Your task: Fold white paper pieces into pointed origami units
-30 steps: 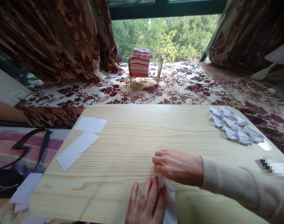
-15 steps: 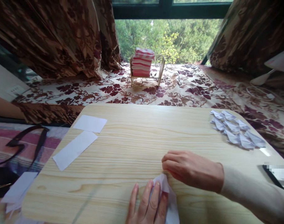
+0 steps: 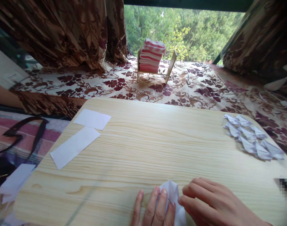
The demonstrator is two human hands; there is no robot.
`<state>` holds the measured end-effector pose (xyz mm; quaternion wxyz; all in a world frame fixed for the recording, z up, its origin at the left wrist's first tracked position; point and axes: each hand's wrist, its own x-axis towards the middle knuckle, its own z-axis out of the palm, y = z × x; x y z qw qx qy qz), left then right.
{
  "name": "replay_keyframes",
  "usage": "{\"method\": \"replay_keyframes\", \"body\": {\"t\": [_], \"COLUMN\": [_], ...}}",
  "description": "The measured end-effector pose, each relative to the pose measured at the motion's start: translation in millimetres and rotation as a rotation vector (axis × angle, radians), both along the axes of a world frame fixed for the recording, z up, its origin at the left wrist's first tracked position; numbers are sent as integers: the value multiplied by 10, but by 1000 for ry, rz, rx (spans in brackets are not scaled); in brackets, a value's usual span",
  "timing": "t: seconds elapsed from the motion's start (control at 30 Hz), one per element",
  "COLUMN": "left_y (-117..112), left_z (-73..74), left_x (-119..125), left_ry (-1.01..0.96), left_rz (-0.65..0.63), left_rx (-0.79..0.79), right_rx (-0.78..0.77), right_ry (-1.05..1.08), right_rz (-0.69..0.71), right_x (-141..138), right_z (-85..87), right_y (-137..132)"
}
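Observation:
A piece of white paper (image 3: 180, 216), partly folded, lies at the table's near edge. Its upper end comes to a blunt, bent tip, and its lower part runs out of the picture. My left hand (image 3: 154, 208) rests with spread fingers, some flat on the paper and the outermost on the bare wood. On the paper's right side is my right hand (image 3: 211, 201), fingers loosely bent and slightly apart, one fingertip at the paper's edge. Its thumb is hidden. Several folded white paper pieces (image 3: 254, 136) are laid out at the table's right.
Two white paper strips (image 3: 75, 147) lie on the wooden table (image 3: 143, 141), left. More strips (image 3: 16, 180) sit beyond its left edge, by a black strapped bag (image 3: 3, 171). A small rack (image 3: 171, 67) with folded striped cloths (image 3: 151, 56) stands on the sill. A dark device (image 3: 284, 185) is at far right.
My right hand has come down and right, from above the paper's tip to its right side, and its fingers have loosened. My left hand stays on the paper. The view has shifted.

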<state>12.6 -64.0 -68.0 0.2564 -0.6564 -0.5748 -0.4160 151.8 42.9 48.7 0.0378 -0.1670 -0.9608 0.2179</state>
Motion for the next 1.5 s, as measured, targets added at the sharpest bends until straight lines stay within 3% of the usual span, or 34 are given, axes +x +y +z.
{"method": "replay_keyframes", "body": {"t": [0.27,0.43,0.67,0.8,0.93,1.07,1.23,1.37,1.5], "left_y": [-140,-217,-274,-255,-244,-264,-274,-266,-241], "left_z": [205,249,383,403,362,415,477,405,284], "left_x": [-86,-100,-233,-176,-109,-174,-234,-183,-65], "left_ry": [101,113,247,185,6,167,225,207,-16], "left_rz": [-76,-104,-233,-233,-187,-265,-264,-269,-208], "left_rx": [-211,-292,-419,-363,-187,-325,-347,-352,-222], "right_rx": [3,14,69,78,74,63,56,62,-3], "right_ry": [-99,-97,-80,-89,-95,-90,-81,-73,-52], "right_rz": [-71,-103,-119,-111,-104,-105,-106,-109,-139], "right_x": [-51,-75,-50,-49,-47,-39,-40,-35,2], "right_z": [-86,-86,-87,-84,-74,-77,-97,-93,-81], "right_y": [-142,-171,-204,-220,-233,-241,-233,-237,-251]}}
